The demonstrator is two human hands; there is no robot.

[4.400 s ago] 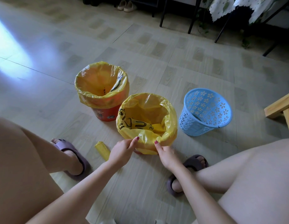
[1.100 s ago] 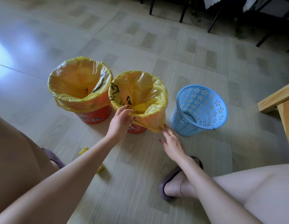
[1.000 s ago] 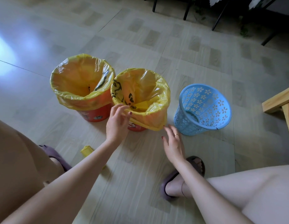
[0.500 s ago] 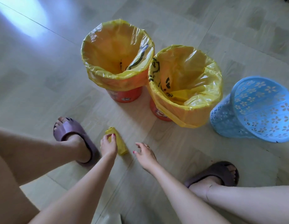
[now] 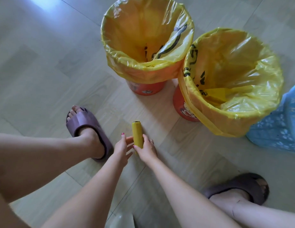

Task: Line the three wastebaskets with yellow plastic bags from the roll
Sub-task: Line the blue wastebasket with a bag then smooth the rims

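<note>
The yellow roll of bags (image 5: 137, 134) is down by the floor between my feet. My right hand (image 5: 147, 149) is closed around its near end, thumb on one side and fingers on the other. My left hand (image 5: 122, 148) is spread just left of the roll, with one fingertip against it. Behind stand two red wastebaskets. The left one (image 5: 146, 88) and the right one (image 5: 182, 107) each have a yellow bag folded over the rim. The blue lattice wastebasket (image 5: 278, 129) at the right edge shows no bag and is partly cut off by the frame.
My left foot in a purple slipper (image 5: 87, 127) is planted just left of the hands. The right slipper (image 5: 239, 186) is at the lower right. The two red baskets touch each other, and the right one's bag presses against the blue basket.
My view has dropped closer to the floor. My right hand came in and closed on the roll, which now points away from me. My left hand has let go and rests beside it.
</note>
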